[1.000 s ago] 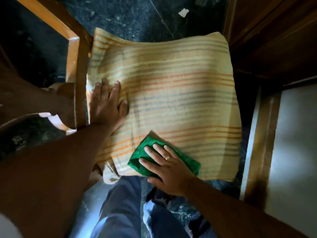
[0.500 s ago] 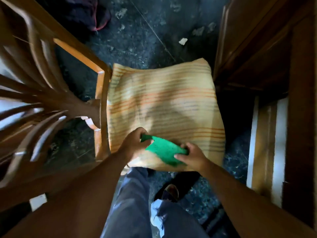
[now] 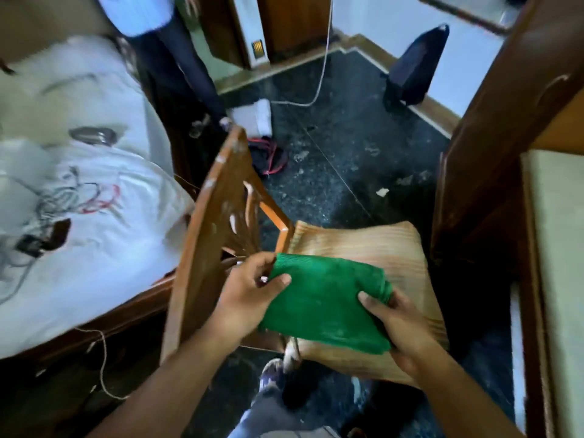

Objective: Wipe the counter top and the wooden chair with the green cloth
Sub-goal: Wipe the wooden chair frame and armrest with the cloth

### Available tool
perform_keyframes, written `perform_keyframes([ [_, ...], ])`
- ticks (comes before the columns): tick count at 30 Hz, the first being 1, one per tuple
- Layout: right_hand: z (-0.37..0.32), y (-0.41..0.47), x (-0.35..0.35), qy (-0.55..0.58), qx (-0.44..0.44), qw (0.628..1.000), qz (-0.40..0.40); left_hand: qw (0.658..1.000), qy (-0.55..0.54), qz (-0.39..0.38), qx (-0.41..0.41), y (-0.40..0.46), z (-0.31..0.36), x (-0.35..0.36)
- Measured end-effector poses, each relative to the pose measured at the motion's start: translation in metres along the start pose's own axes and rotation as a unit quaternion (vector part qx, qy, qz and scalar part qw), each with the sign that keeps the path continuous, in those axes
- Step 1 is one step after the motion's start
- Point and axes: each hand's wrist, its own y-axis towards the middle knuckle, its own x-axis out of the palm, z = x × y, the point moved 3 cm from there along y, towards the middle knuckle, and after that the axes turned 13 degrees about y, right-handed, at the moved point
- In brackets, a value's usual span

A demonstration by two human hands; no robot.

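I hold the green cloth spread out between both hands, lifted above the chair seat. My left hand pinches its left edge, thumb on top. My right hand grips its right edge near a bunched corner. Below the cloth is the wooden chair, its slatted backrest standing to the left of my left hand. A striped yellow-orange cushion covers the seat. At the right edge, a pale counter top with a wooden rim shows partly.
A bed with a white sheet and tangled cables lies to the left. Dark wooden furniture stands right of the chair. A person's legs, a white cable, sandals and a dark bag are on the dark floor beyond.
The cloth has left the cushion and now hangs unfolded between both hands. My left hand moved off the cushion onto the cloth. The view tilted up, showing the room.
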Motion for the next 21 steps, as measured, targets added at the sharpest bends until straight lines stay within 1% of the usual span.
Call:
perform_keyframes([
  [2,-0.002,-0.007,0.047,-0.019,-0.018,0.998,-0.056,0.999,-0.035,0.028,-0.023,-0.006,0.0,-0.051],
  [4,0.002,-0.007,0.094,-0.059,-0.038,0.993,-0.091,0.997,-0.064,0.031,-0.033,-0.006,-0.007,-0.097],
  [5,0.005,-0.005,0.115,-0.098,-0.055,0.99,-0.09,0.997,-0.07,0.026,-0.033,-0.002,-0.012,-0.116],
  [7,0.015,0.003,0.154,-0.23,-0.082,0.969,-0.037,0.997,-0.055,0.016,-0.048,0.011,-0.026,-0.152],
  [8,0.021,0.006,0.173,-0.302,-0.097,0.948,-0.013,0.997,-0.035,0.022,-0.067,0.019,-0.035,-0.168],
  [9,0.029,0.007,0.194,-0.349,-0.111,0.93,-0.015,0.995,0.014,0.039,-0.09,0.03,-0.044,-0.182],
  [10,0.038,0.007,0.212,-0.371,-0.107,0.922,-0.037,0.988,0.091,0.068,-0.108,0.041,-0.05,-0.193],
  [11,0.051,0.009,0.233,-0.359,-0.086,0.927,-0.066,0.977,0.167,0.089,-0.097,0.054,-0.052,-0.204],
  [12,0.066,0.01,0.252,-0.345,-0.058,0.933,-0.087,0.97,0.212,0.103,-0.054,0.07,-0.049,-0.211],
  [13,0.081,0.014,0.269,-0.335,-0.039,0.936,-0.096,0.968,0.23,0.099,0.002,0.088,-0.042,-0.212],
  [14,0.094,0.018,0.284,-0.35,-0.036,0.932,-0.084,0.963,0.251,0.078,0.057,0.11,-0.034,-0.209],
  [15,0.102,0.022,0.294,-0.383,-0.048,0.921,-0.054,0.952,0.282,0.052,0.11,0.132,-0.023,-0.2],
  [16,0.107,0.026,0.304,-0.431,-0.07,0.899,-0.004,0.936,0.316,0.023,0.155,0.157,-0.013,-0.189],
  [17,0.109,0.031,0.312,-0.474,-0.089,0.874,0.048,0.918,0.347,0.002,0.191,0.181,-0.004,-0.177],
  [18,0.11,0.036,0.318,-0.496,-0.102,0.858,0.088,0.897,0.386,-0.013,0.217,0.203,0.004,-0.165],
  [19,0.11,0.043,0.324,-0.501,-0.112,0.851,0.111,0.869,0.434,-0.021,0.235,0.221,0.009,-0.154],
  [21,0.102,0.059,0.335,-0.5,-0.113,0.849,0.126,0.814,0.521,-0.038,0.252,0.248,0.008,-0.138],
])
